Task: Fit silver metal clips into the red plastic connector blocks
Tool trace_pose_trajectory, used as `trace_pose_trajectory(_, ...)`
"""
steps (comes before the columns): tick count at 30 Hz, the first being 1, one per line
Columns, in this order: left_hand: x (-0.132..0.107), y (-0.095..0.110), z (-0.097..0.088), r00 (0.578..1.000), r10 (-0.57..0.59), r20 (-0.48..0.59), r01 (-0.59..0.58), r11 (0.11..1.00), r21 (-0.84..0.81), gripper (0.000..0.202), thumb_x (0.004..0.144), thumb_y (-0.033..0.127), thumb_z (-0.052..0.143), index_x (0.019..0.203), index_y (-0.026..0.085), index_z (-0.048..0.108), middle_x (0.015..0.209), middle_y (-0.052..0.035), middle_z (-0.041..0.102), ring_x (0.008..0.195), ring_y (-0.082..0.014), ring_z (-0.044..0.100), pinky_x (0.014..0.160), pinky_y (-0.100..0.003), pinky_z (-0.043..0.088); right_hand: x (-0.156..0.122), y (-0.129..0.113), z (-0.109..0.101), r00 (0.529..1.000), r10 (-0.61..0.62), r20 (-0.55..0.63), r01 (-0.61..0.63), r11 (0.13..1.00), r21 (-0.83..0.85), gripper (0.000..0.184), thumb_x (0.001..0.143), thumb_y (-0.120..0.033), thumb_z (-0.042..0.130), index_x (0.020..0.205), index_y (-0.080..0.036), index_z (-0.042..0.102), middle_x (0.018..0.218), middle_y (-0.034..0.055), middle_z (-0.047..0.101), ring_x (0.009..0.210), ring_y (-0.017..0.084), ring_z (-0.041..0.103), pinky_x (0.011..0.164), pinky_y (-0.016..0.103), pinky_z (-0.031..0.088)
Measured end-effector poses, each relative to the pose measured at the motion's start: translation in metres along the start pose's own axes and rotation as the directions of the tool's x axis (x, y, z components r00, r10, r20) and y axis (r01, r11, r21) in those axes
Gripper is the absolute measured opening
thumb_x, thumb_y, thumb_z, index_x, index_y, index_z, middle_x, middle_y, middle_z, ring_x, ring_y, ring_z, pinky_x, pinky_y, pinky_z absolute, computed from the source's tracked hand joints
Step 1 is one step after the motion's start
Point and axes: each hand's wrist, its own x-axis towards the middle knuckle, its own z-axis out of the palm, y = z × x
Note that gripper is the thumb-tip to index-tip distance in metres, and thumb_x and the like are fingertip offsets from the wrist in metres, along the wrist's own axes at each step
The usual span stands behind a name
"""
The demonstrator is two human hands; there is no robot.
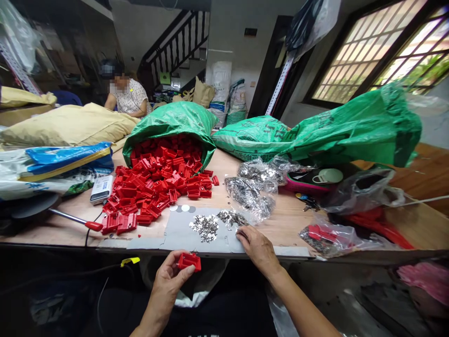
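Note:
My left hand (165, 282) grips a small red plastic housing (190, 262) between thumb and fingers, just off the table's front edge. My right hand (258, 250) reaches over the grey mat (175, 232), its thumb and fingertips closed beside a pile of small dark metal pieces (231, 218). Whatever is between those fingertips is hidden. Left of that pile lies a heap of shiny flat metal pieces (206, 228). Many similar red housings (150, 185) spill onto the table from a green woven sack (171, 117).
Behind my right hand lie clear bags of metal parts (250, 194). More green sacks (256, 135) stretch along the back right. A bag with red parts (329, 236) lies right. At left are a white box (101, 189) and a red-tipped lever (75, 220). A person (128, 96) sits behind.

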Motion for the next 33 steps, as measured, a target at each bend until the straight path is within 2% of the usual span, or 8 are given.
trace_pose_trajectory(4, 0.004, 0.002, 0.004, 0.998, 0.053, -0.030, -0.054, 0.998, -0.038, 0.033, 0.066, 0.029, 0.078, 0.093, 0.017, 0.064, 0.083, -0.0033, 0.074, 0.075, -0.0152, 0.068, 0.073, -0.023, 0.053, 0.003, -0.003, -0.005, 0.999, 0.037, -0.033, -0.034, 0.994, 0.108, 0.014, 0.088, -0.027, 0.047, 0.092, -0.024, 0.060, 0.090, 0.0033, 0.068, 0.078, 0.020, 0.064, 0.070, 0.030, 0.046)
trace_pose_trajectory(8, 0.006, 0.005, 0.004, 0.981, 0.196, -0.018, -0.194, 0.979, 0.068, 0.030, 0.068, 0.026, 0.076, 0.095, 0.018, 0.063, 0.104, -0.0070, 0.072, 0.092, -0.0192, 0.068, 0.084, -0.028, 0.054, 0.005, -0.020, -0.012, 1.000, 0.006, 0.017, -0.012, 0.904, 0.427, 0.014, 0.088, -0.033, 0.049, 0.091, -0.022, 0.058, 0.084, 0.0023, 0.066, 0.076, 0.017, 0.062, 0.070, 0.026, 0.046)
trace_pose_trajectory(11, 0.005, 0.006, 0.004, 0.929, 0.370, 0.001, -0.359, 0.899, 0.253, 0.027, 0.073, 0.025, 0.072, 0.098, 0.020, 0.063, 0.115, -0.0090, 0.067, 0.107, -0.0223, 0.063, 0.093, -0.034, 0.050, 0.001, -0.044, -0.016, 0.996, -0.077, 0.053, 0.035, 0.830, 0.557, 0.016, 0.088, -0.034, 0.051, 0.089, -0.020, 0.059, 0.080, 0.0013, 0.063, 0.072, 0.014, 0.057, 0.066, 0.022, 0.045)
trace_pose_trajectory(17, 0.002, 0.011, 0.006, 0.829, 0.554, 0.073, -0.517, 0.709, 0.480, 0.025, 0.076, 0.022, 0.069, 0.100, 0.021, 0.063, 0.108, -0.0089, 0.070, 0.104, -0.0236, 0.065, 0.092, -0.039, 0.052, -0.009, -0.091, -0.019, 0.964, -0.251, 0.091, 0.152, 0.797, 0.584, 0.010, 0.088, -0.025, 0.053, 0.087, -0.020, 0.061, 0.076, 0.0014, 0.063, 0.066, 0.013, 0.056, 0.063, 0.023, 0.045)
trace_pose_trajectory(20, 0.000, 0.017, 0.008, 0.819, 0.569, 0.067, -0.525, 0.698, 0.488, 0.025, 0.072, 0.022, 0.071, 0.097, 0.023, 0.066, 0.103, -0.0069, 0.073, 0.104, -0.0250, 0.065, 0.102, -0.044, 0.043, -0.009, -0.101, -0.016, 0.945, -0.318, 0.083, 0.218, 0.796, 0.565, 0.010, 0.088, -0.022, 0.051, 0.087, -0.020, 0.060, 0.076, 0.0025, 0.062, 0.069, 0.015, 0.058, 0.066, 0.025, 0.046)
trace_pose_trajectory(23, -0.002, 0.022, 0.010, 0.842, 0.537, 0.044, -0.495, 0.738, 0.459, 0.026, 0.069, 0.022, 0.073, 0.095, 0.025, 0.069, 0.099, -0.0051, 0.075, 0.101, -0.0258, 0.067, 0.107, -0.046, 0.038, -0.007, -0.102, -0.014, 0.930, -0.351, 0.108, 0.238, 0.799, 0.553, 0.010, 0.087, -0.019, 0.050, 0.087, -0.021, 0.060, 0.079, 0.0034, 0.062, 0.073, 0.016, 0.059, 0.068, 0.027, 0.047)
trace_pose_trajectory(29, -0.005, 0.025, 0.012, 0.845, 0.531, 0.067, -0.502, 0.742, 0.444, 0.024, 0.071, 0.020, 0.072, 0.095, 0.024, 0.069, 0.097, -0.0045, 0.075, 0.099, -0.0250, 0.068, 0.104, -0.044, 0.041, -0.006, -0.103, -0.015, 0.901, -0.419, 0.114, 0.287, 0.771, 0.568, 0.013, 0.088, -0.018, 0.048, 0.088, -0.021, 0.060, 0.083, 0.0049, 0.062, 0.079, 0.017, 0.058, 0.072, 0.029, 0.047)
trace_pose_trajectory(33, -0.007, 0.022, 0.012, 0.848, 0.528, 0.045, -0.490, 0.749, 0.445, 0.026, 0.072, 0.020, 0.071, 0.098, 0.024, 0.068, 0.100, -0.0052, 0.074, 0.104, -0.0254, 0.066, 0.101, -0.041, 0.044, -0.007, -0.103, -0.010, 0.920, -0.372, 0.123, 0.212, 0.736, 0.643, 0.017, 0.092, -0.024, 0.046, 0.087, -0.020, 0.061, 0.082, 0.0048, 0.060, 0.078, 0.017, 0.057, 0.072, 0.028, 0.046)
